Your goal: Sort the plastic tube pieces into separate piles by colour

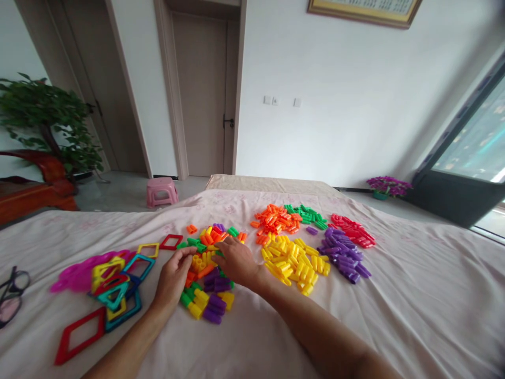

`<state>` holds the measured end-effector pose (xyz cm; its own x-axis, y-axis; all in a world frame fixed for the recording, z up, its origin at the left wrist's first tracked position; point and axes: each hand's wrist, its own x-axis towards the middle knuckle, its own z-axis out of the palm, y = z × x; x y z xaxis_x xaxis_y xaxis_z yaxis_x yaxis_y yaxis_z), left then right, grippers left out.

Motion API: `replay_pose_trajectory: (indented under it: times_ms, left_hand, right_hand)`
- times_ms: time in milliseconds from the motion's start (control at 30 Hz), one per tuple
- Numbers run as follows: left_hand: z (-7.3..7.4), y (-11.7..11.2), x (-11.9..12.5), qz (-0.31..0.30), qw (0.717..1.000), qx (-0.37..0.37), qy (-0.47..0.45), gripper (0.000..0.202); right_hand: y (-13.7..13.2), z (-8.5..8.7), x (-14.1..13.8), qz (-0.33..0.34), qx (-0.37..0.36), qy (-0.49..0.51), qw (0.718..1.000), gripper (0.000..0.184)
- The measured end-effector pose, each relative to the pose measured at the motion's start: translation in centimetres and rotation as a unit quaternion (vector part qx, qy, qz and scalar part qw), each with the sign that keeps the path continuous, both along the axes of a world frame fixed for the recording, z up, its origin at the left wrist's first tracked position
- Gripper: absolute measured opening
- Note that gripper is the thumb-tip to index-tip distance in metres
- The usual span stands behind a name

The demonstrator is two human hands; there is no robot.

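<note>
A mixed pile of plastic building pieces (pixel 205 259) in orange, yellow, green and purple lies on the cloth between my hands. My left hand (pixel 177 271) is at the pile's left edge, its fingers curled together; whatever they may hold is hidden. Over the right side of the pile reaches my right hand (pixel 234 260), palm down, thumb and fingers apart and touching the pieces. Nearer to me are joined yellow pieces (pixel 195 309) and purple pieces (pixel 213 313). Sorted heaps lie to the right: orange pieces (pixel 278 218), yellow pieces (pixel 294 258), purple pieces (pixel 343 255), green pieces (pixel 310 216) and red pieces (pixel 353 230).
On the left lie coloured open frames (pixel 118 287), a red diamond frame (pixel 65 342), a magenta plastic piece (pixel 74 273) and eyeglasses (pixel 13 295). A wrinkled pale cloth (pixel 414 305) covers the surface. Beyond it stand a pink stool (pixel 162 191) and potted flowers (pixel 389 186).
</note>
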<state>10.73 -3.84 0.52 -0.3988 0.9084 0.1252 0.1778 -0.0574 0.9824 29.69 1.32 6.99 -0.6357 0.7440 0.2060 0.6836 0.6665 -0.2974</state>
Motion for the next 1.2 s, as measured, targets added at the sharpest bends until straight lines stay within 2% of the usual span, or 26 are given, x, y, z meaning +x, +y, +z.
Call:
replay_pose_trajectory:
  times_ms: [167, 300, 400, 500, 633, 733, 833, 967, 1200]
  left_hand:
    - [-0.2, 0.1, -0.2, -0.01, 1.0, -0.009, 0.026, 0.048]
    - [0.1, 0.0, 0.0, -0.019, 1.0, -0.02, 0.013, 0.051]
    - [0.3, -0.2, 0.2, -0.03, 0.999, -0.026, 0.004, 0.051]
    - [0.4, -0.3, 0.3, -0.028, 0.999, -0.029, 0.009, 0.051]
    - [0.6, -0.4, 0.4, -0.017, 0.999, -0.028, 0.023, 0.05]
    - [0.6, -0.4, 0.4, -0.011, 0.999, -0.025, 0.023, 0.05]
    - [0.6, -0.4, 0.4, -0.008, 1.0, -0.018, 0.022, 0.05]
    - [0.6, -0.4, 0.4, -0.009, 0.999, -0.023, 0.024, 0.05]
    - [0.4, -0.4, 0.4, -0.013, 0.999, -0.03, 0.018, 0.048]
  right_hand:
    - [0.2, -1.7, -0.8, 0.014, 0.04, 0.034, 0.999, 0.026]
    - [0.0, -1.6, 0.0, 0.029, 0.033, 0.064, 0.997, 0.019]
    - [0.6, -0.3, 1.3, 0.006, -0.001, 0.069, 0.998, 0.021]
    - [2.1, 1.8, 3.4, -0.029, -0.027, 0.059, 0.997, 0.027]
    - [4.4, 4.5, 7.4, -0.094, -0.02, 0.028, 0.995, 0.029]
    - [5.5, 5.7, 10.9, -0.13, -0.031, -0.051, 0.99, 0.026]
    - [6.2, 6.1, 13.9, -0.165, -0.057, -0.136, 0.975, 0.023]
    - [6.8, 5.3, 14.9, -0.208, -0.041, -0.15, 0.966, 0.024]
    - [7.2, 1.1, 10.4, -0.207, 0.017, -0.131, 0.969, 0.03]
